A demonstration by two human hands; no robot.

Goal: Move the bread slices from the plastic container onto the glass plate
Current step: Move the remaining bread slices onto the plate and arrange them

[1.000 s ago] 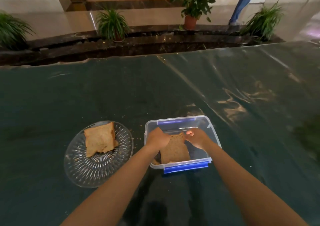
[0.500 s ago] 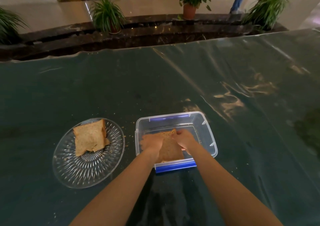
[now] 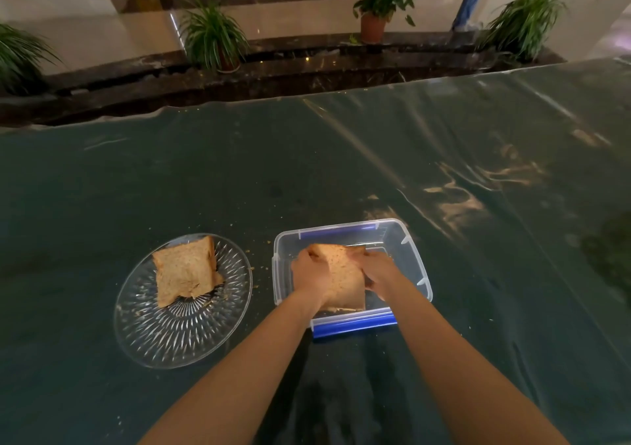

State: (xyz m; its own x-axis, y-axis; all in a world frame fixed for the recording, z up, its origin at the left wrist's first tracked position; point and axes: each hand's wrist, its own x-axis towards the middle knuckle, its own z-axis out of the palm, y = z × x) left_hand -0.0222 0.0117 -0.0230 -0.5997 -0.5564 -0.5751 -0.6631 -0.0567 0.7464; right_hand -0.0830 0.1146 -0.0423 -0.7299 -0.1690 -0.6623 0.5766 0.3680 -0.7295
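Both hands pinch one slice (image 3: 343, 275) over the box (image 3: 415, 257): left hand (image 3: 309, 274) on its left edge, right hand (image 3: 375, 270) on its right. It looks light, soft and tearable, so an edge grip suits. Another slice (image 3: 184, 270) lies on the plate (image 3: 170, 342).

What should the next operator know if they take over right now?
Left hand and right hand: both grip one bread slice by its side edges, tilted up inside the clear plastic container.
Glass plate sits to the container's left, with bread on the plate already moved.
Done: that bread is across.
Left: lift the held slice out and lay it on the plate. Whether more bread lies beneath it cannot be told.
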